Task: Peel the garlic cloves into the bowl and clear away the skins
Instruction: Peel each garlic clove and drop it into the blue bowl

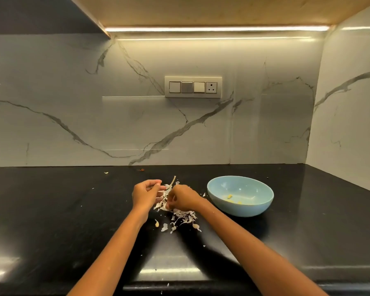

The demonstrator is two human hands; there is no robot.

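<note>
— Where your forearms reach out over the black counter [51, 221], what lies nearest?
— Loose garlic skins [183, 216], a scattered pile just below your hands.
— And your hands?
— Left hand [145, 194]: fingers curled, thumb near fingertips; cannot tell what it pinches. Right hand [183, 198]: curled down onto the skins, pinching into the pile.
— Farther out?
— Blue bowl [240, 207] at right, yellowish peeled cloves [230, 197] inside. Switch panel [193, 87] on marble wall beyond.

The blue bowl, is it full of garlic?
No, the blue bowl holds only a few small yellowish pieces at its bottom, and most of its inside is bare.
</note>
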